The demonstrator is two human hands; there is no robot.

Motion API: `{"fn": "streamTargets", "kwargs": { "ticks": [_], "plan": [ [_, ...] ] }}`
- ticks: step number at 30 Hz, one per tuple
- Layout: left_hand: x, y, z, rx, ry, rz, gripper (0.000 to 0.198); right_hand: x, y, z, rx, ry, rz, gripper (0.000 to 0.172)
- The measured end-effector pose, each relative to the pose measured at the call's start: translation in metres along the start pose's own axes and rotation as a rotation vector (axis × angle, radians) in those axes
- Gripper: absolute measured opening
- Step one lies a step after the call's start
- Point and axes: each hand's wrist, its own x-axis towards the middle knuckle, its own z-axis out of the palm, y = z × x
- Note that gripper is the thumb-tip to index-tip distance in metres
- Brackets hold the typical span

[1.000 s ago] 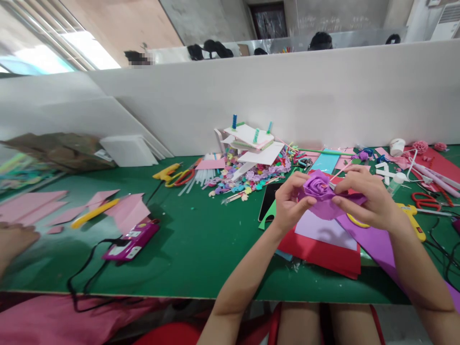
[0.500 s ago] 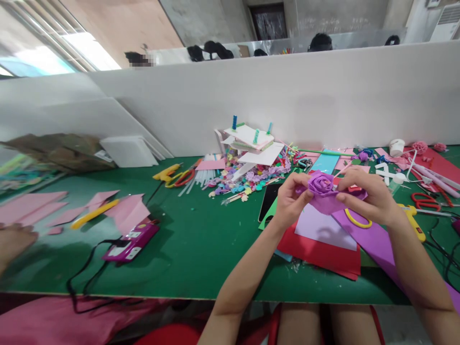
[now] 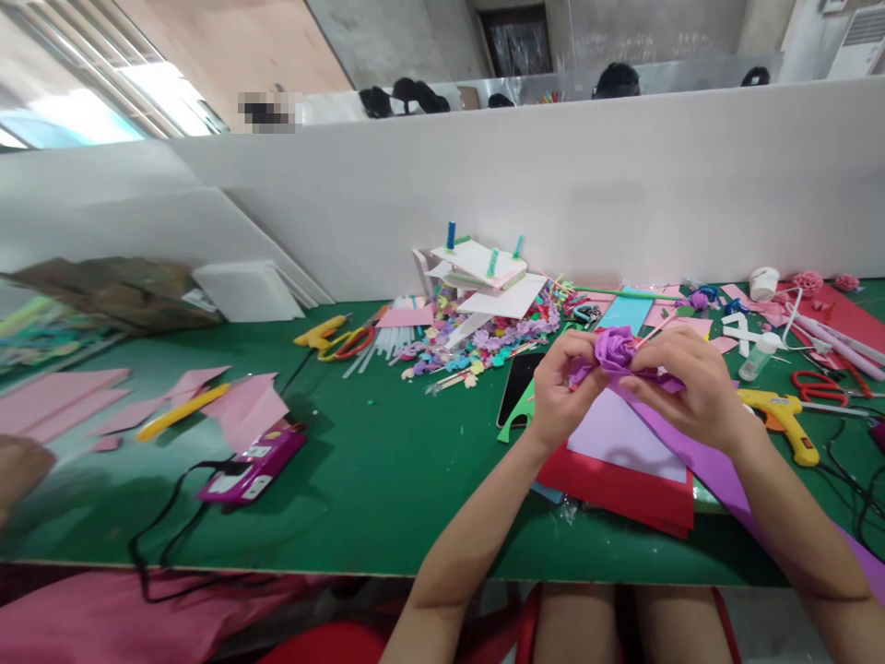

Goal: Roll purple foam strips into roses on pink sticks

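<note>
The purple paper flower (image 3: pixel 614 349) was located right of centre in the frame, raised above the table (image 3: pixel 387 480). The left hand (image 3: pixel 561 392) was clamped on the flower's left side, thumb and fingers together on the paper. The right hand (image 3: pixel 698 383) was clamped on its right side in a similar pinch.

Below the hands lay a lilac sheet (image 3: pixel 615 433) on red paper (image 3: pixel 615 493), with a long purple strip (image 3: pixel 719 480) running toward the lower right corner. A black phone (image 3: pixel 517 383) and a green paper piece (image 3: pixel 520 420) lay just left of the left hand. Near the right hand were a yellow glue gun (image 3: pixel 792 429), a small bottle (image 3: pixel 759 358) and red-handled scissors (image 3: pixel 820 387).

At the centre, a pile of small colourful pieces (image 3: pixel 484 346) bore white cards (image 3: pixel 501 295). At left, a yellow knife (image 3: pixel 181 410) rested on pink paper (image 3: pixel 250 406) beside a magenta box (image 3: pixel 253 468). Another person's hand (image 3: pixel 20 470) appeared at the left edge, blurred.
</note>
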Motion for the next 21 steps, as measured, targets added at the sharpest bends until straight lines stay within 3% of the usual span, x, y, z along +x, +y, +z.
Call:
{"fn": "streamTargets", "kwargs": {
  "ticks": [15, 21],
  "plan": [
    [-0.003, -0.009, 0.0, -0.13, -0.065, -0.043, 0.018, -0.002, 0.002, -0.002, 0.056, 0.037, 0.094, 0.005],
    [-0.006, -0.011, 0.003, 0.001, -0.002, 0.069, 0.009, -0.002, 0.003, -0.003, 0.045, 0.067, 0.119, 0.003]
  ]
}}
